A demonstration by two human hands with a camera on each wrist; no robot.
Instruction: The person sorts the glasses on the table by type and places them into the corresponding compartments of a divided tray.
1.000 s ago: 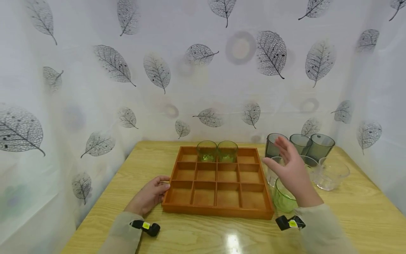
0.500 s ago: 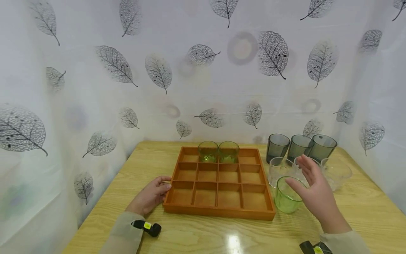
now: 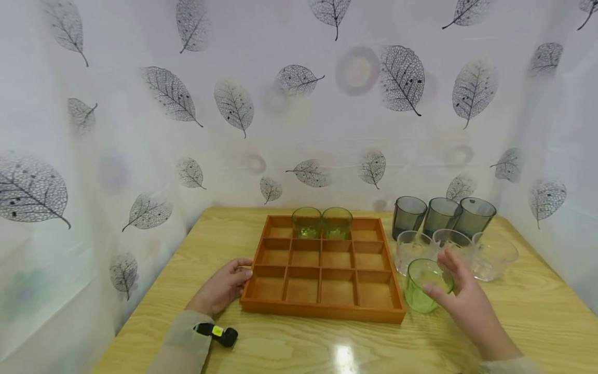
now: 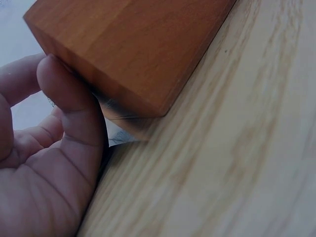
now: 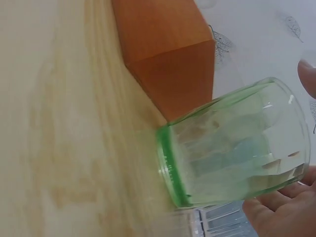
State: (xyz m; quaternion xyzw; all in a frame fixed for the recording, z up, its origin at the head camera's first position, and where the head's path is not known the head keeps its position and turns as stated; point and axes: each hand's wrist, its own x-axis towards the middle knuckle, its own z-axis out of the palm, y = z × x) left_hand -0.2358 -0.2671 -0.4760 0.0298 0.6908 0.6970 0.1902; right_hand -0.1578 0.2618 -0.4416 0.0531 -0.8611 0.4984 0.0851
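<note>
A divided wooden tray [image 3: 322,313] lies on the table, with two green glasses [image 3: 307,223] in its back row. My left hand [image 3: 224,285] holds the tray's left edge; its thumb [image 4: 69,98] is against the wood near the corner in the left wrist view. Beside the tray's front right corner stands a third green glass [image 3: 422,298]. My right hand [image 3: 472,306] is around this glass's right side, thumb towards the front and fingers behind. In the right wrist view the thumb [image 5: 308,79] is apart from the green glass [image 5: 237,148], and the fingers are close to its rim.
Three clear glasses [image 3: 412,249] stand behind the right-hand green glass, one partly behind my right fingers. Three dark grey glasses [image 3: 408,215] form a row behind those. A leaf-patterned curtain [image 3: 299,130] hangs around the wooden table [image 3: 280,345].
My right hand has moved from over the clear glasses, right and towards me, then down beside the front green glass. The left hand stays at the tray's edge.
</note>
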